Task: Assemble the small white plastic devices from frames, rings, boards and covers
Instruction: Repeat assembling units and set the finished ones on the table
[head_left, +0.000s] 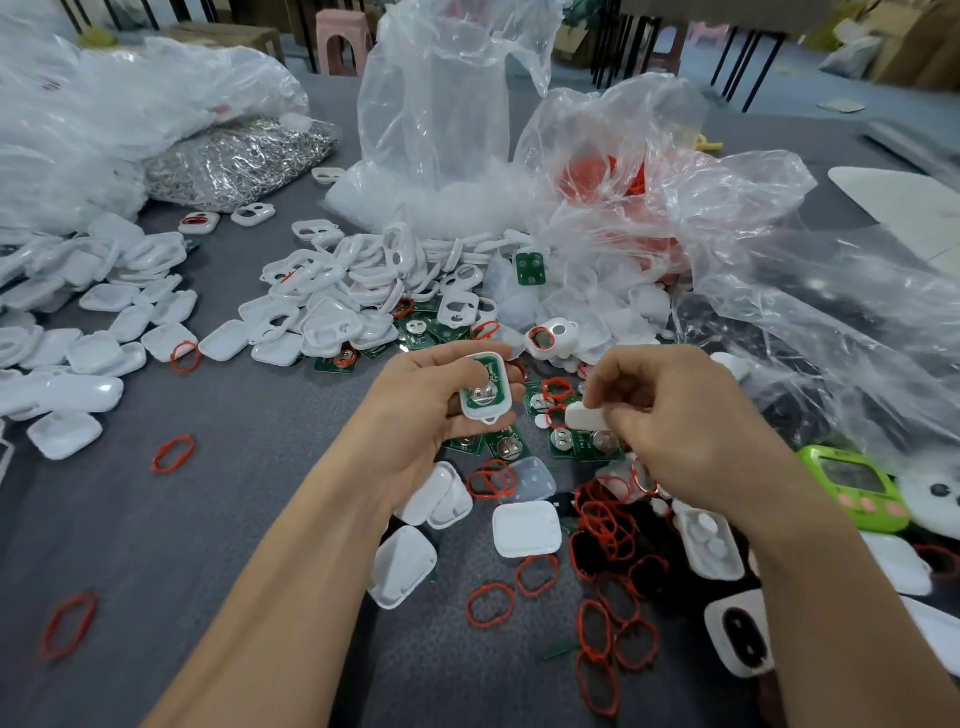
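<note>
The person's left grip (441, 410) is closed around a white frame (487, 413), fingers curled under it and the thumb lying across its upper part. A green board (483, 392) sits inside that frame with its round metal contact facing up. The frame is held above the grey table (208, 519), near the middle of the view. The right grip (691, 415) is narrow, pinching a white cover (587, 417) between thumb and fingertips. The cover is tilted on edge, just beside the frame on its right, and the two are apart, not touching. Below both grips lie loose boards (576, 444), and red rings (608, 525) are scattered thickly under the right wrist. More single rings lie farther out on the table. Several spare covers (525, 529) rest between the forearms. Beyond the grips rises a heap of frames (353, 291), and a spread of white shells (104, 332) lies at the left. Clear plastic bags (441, 130) stand behind the heap; one of them holds more red parts. A further bag of shiny metal pieces (244, 161) lies at the far left. A green timer (852, 486) lies at the right edge, near the right forearm.
</note>
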